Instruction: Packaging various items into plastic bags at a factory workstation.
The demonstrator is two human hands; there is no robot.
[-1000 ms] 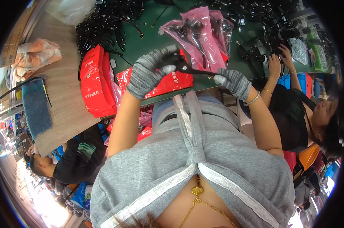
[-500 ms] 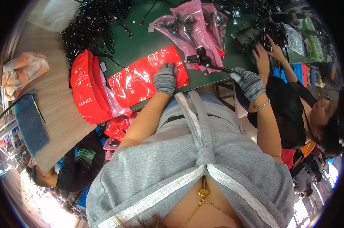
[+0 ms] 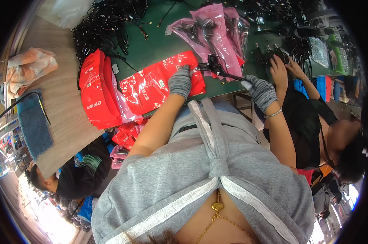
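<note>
A stack of red printed plastic bags (image 3: 145, 90) lies along the near edge of the green table. My left hand (image 3: 179, 83), in a grey knitted glove, has its fingers drawn together on the top red bag, near its right end. From the right, my gloved right hand (image 3: 260, 92) grips a black brake lever (image 3: 233, 76) by the tip of its handle. The lever's clamp end points left, close beside the right end of the red bag and my left fingertips. Whether the clamp touches the bag, I cannot tell.
Clear pink bags (image 3: 218, 34) with black parts lie beyond the lever. More red bags (image 3: 96, 91) stand at the left. Black cables (image 3: 106, 28) pile at the back left. A co-worker's hands (image 3: 279, 71) handle black parts at the right. A cloth (image 3: 31, 67) lies far left.
The lever and my right hand have shifted left toward the red bag. My left fingers have drawn together near the bag's end. The co-worker's hands have moved lower.
</note>
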